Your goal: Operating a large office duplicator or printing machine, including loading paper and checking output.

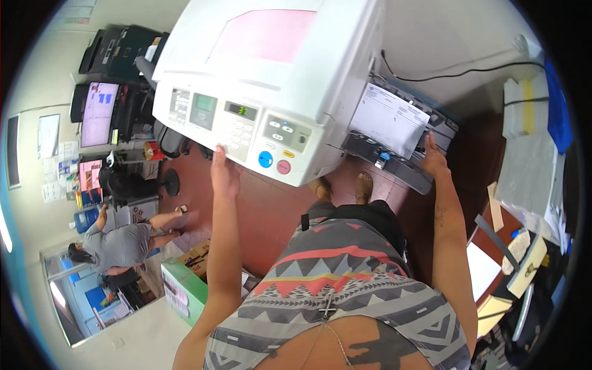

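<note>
Paper sheets (388, 120) lie on the tray (416, 177) right of the copier (262, 77). The right hand (435, 160), fingers extended, is beside them; the left hand (226, 176) meets the copier's front edge, grip unclear. Tending the sheets seems underway; moving next calls for even edges.

Head-worn fisheye looks steeply down, close; rim seems warped.

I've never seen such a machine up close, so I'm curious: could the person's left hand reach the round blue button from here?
Probably yes: the left hand is at the front edge of the white machine, the blue button sits nearby to its right, and nothing visible covers or blocks it.
</note>
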{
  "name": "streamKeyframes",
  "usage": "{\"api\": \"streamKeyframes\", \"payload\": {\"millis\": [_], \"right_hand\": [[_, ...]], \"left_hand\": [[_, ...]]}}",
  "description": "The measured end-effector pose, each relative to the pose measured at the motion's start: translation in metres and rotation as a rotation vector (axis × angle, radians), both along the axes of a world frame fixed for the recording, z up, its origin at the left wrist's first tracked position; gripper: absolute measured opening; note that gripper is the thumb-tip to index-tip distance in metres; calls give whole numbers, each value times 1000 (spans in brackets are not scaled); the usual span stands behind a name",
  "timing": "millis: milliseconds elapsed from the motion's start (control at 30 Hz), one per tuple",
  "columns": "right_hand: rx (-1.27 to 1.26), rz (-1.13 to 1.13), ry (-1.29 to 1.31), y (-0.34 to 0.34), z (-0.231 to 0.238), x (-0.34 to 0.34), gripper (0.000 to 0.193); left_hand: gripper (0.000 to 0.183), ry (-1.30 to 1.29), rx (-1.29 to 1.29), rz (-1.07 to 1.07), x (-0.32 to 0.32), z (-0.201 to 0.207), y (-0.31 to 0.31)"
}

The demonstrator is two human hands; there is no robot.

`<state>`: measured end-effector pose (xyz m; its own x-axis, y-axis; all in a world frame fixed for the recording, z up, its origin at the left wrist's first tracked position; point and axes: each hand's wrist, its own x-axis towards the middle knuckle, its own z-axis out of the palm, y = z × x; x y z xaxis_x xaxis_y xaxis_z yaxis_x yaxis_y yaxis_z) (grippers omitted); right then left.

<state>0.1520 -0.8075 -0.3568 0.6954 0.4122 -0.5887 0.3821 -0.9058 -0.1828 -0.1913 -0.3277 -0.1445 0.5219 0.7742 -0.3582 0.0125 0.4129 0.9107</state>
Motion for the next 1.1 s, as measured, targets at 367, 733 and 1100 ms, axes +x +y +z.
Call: {"api": "streamKeyframes", "payload": {"millis": [367,733,1100], "right_hand": [[-2,-29,11,-3,1,-1,99],[-8,-39,-3,2,14,-8,93],[-50,-55,40,7,20,-6,92]], "left_hand": [[54,-6,-14,-18,-2,-4,7],[57,-17,-5,-57,-2,1,6],[60,22,-3,-45,-1,4,5]]}}
